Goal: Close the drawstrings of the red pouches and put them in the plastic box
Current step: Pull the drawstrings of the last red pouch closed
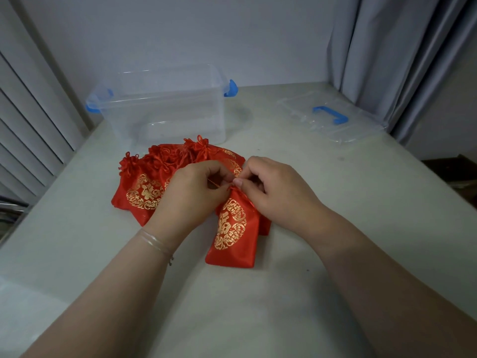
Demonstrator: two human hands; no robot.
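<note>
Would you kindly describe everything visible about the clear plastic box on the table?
The plastic box is a transparent, rectangular tub with blue latch clips at both ends. It stands upright and open at the back of the table, looks empty, and sits just behind the pile of red pouches. No hand touches it.

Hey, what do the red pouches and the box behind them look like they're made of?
Red pouches: likely satin-like fabric, judging by the soft sheen and folds, with metallic-looking gold print. Box: clear hard plastic, see-through glossy walls, with blue latches of opaque plastic.
</note>
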